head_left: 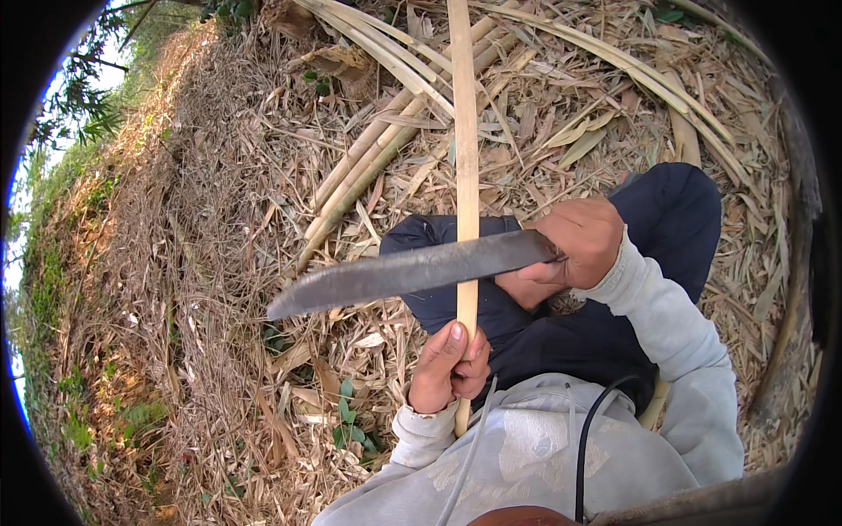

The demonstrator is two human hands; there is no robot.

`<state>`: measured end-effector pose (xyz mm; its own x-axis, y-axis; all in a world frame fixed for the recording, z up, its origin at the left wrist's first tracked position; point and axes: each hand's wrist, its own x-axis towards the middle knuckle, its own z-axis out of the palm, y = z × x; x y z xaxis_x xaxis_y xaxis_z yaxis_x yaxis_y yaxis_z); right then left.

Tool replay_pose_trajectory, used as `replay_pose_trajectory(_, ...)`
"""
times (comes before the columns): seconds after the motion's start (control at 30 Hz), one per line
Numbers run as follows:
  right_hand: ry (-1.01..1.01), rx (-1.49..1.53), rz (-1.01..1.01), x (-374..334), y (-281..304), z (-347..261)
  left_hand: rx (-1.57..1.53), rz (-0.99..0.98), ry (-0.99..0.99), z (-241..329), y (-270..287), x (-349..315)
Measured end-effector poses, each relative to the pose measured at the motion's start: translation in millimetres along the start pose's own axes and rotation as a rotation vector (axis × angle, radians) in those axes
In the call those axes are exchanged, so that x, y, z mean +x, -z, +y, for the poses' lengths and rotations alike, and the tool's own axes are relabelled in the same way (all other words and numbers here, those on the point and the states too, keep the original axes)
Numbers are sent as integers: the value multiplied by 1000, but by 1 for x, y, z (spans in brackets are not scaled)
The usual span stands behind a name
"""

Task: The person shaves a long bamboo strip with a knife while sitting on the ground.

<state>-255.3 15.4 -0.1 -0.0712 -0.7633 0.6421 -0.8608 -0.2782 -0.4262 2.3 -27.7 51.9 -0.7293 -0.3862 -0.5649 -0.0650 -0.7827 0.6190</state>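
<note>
A long, flat, pale bamboo strip (467, 158) runs from my lap up past the far edge of the view. My left hand (450, 366) is closed round its near part, with the thumb lying along it. My right hand (579, 243) grips a machete (395, 273) by its handle, which the fingers mostly hide. The wide dark blade points left and lies across the strip just beyond my left hand. Whether the edge touches the strip I cannot tell.
Several cut bamboo poles (364, 167) lie on the ground beyond my left knee. More split strips (614, 54) are scattered at the far side. Dry leaves and shavings (219, 263) cover the ground. A thick log (794, 289) stands at the right, and a slope rises at the left.
</note>
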Motion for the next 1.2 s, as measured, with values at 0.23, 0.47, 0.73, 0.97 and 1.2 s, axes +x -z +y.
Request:
replay_pose_trajectory(0.23, -241, 61, 109, -14, -6, 25, -34, -34, 48, -7, 0, -3)
replay_pose_trajectory(0.47, -268, -57, 142, -12, 2, 47, -8, -29, 76, -7, -2, -1)
replay_pose_trajectory(0.73, 53, 36, 73, -17, -13, -33, 25, -8, -16, 11, -4, 24)
replay_pose_trajectory(0.97, 17, -35, 130, -4, -8, -32, 147, 49, -154, 39, -26, 46)
replay_pose_trajectory(1.2, 88, -69, 169, -1, 2, -6, 135, 1, -164, 31, -31, 42)
